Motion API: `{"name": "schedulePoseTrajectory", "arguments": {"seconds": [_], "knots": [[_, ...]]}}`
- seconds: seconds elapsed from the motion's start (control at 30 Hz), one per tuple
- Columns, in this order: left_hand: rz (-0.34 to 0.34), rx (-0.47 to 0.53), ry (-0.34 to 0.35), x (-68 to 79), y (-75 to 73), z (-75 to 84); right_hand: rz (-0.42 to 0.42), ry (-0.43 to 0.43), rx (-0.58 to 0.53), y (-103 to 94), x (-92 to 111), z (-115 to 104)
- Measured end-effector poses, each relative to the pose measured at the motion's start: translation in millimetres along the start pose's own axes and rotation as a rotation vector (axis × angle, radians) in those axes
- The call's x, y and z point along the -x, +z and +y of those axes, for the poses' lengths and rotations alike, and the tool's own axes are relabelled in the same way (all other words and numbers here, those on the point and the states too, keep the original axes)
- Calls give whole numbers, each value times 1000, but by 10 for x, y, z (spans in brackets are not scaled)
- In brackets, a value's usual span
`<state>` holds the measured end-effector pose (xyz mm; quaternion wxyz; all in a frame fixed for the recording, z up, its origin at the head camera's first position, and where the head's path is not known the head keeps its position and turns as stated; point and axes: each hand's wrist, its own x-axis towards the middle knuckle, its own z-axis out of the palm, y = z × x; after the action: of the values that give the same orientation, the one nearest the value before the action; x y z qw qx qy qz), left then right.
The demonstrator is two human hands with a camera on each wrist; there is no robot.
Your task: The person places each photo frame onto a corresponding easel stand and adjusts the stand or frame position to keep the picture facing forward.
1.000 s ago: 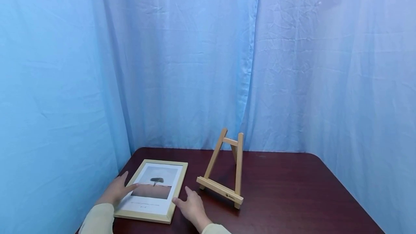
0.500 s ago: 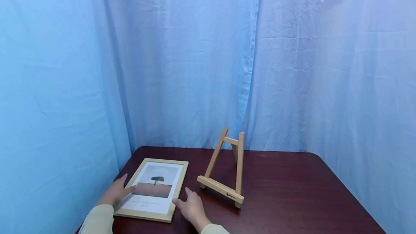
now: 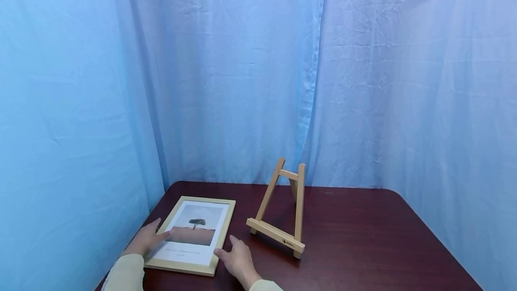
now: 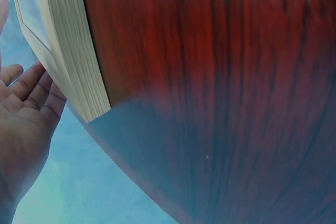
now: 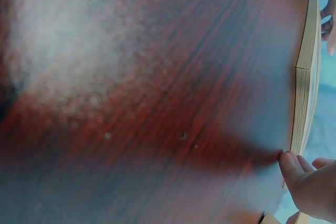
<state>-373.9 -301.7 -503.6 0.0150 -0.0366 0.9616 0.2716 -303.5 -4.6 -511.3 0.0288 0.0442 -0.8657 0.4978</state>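
A picture frame (image 3: 193,237) with a pale wood border and a tree print lies flat at the left of the table. My left hand (image 3: 147,238) is at its left edge, thumb over the print and fingers extended beside the border; the left wrist view shows those relaxed fingers (image 4: 37,90) by the frame's edge (image 4: 73,51). At the right edge is my right hand (image 3: 239,259), its thumb at the border and its fingers fairly straight. In the right wrist view, fingertips (image 5: 287,162) meet or nearly meet the frame's side (image 5: 302,103); contact is unclear.
A small wooden easel (image 3: 274,232) stands just right of the frame, with a ledge at its front and a rear leg. The dark red-brown table (image 3: 363,237) has rounded far corners. Blue curtains (image 3: 242,80) hang behind it and along both sides.
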Motion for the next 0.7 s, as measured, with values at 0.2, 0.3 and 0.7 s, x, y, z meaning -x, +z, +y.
{"name": "schedulePoseTrajectory", "arguments": {"seconds": [0.2,0.3,0.7], "knots": [[-12,1,-12,-6,8,-8,7,-14,2,10,19,7],[-13,-20,-11,-15,10,-9,11,-12,6,16,13,20],[1,-73,80,18,7,2,34,22,52,23,-22,63]]}}
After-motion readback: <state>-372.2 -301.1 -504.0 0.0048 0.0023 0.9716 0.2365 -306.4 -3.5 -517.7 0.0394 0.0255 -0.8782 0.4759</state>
